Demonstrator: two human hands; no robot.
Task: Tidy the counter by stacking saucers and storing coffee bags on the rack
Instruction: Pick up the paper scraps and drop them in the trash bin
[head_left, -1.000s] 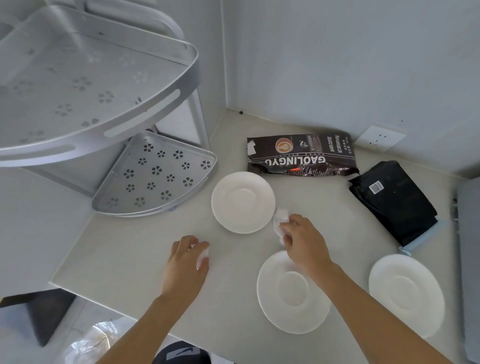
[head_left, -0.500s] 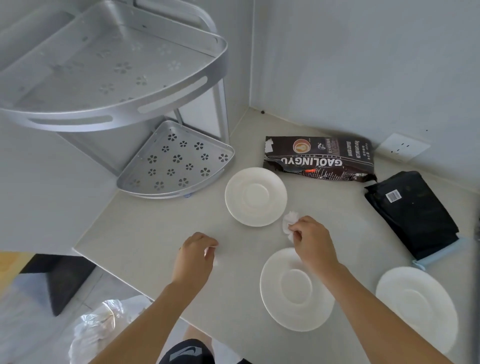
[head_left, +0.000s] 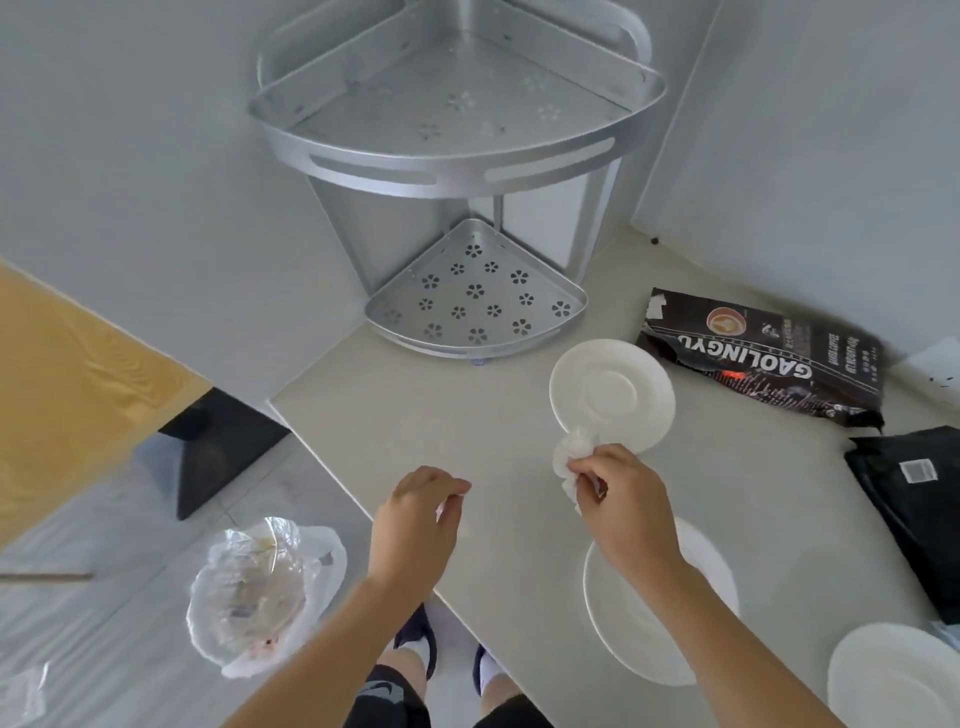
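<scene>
Saucers, 3 of them, lie on the counter (head_left: 415, 415): one saucer (head_left: 613, 395) just beyond the right hand (head_left: 618, 499), a second saucer (head_left: 649, 623) under the right wrist, partly hidden by the forearm, and a third saucer (head_left: 893, 680) far to the right of the grip, cut by the frame edge. All 3 are empty. Right hand pinches a crumpled white tissue (head_left: 569, 457) between thumb & fingers; the tissue touches the rim of the first saucer. Left hand (head_left: 415, 519) is curled over the counter edge, fingers pressed together on a small white bit, too small to tell what.

Corner rack (head_left: 457, 156), silver metal w/ flower-shaped holes, stands beyond both hands; upper & lower shelf hold nothing. Coffee bag (head_left: 763, 358), dark brown, lies flat beyond-right of the right hand, text "GAOLINGYU" upside down, plus a round cup logo. Black bag (head_left: 914, 509) w/ a white barcode label lies right of the grip. Plastic bag (head_left: 260, 597) sits on the floor, left of the left hand.
</scene>
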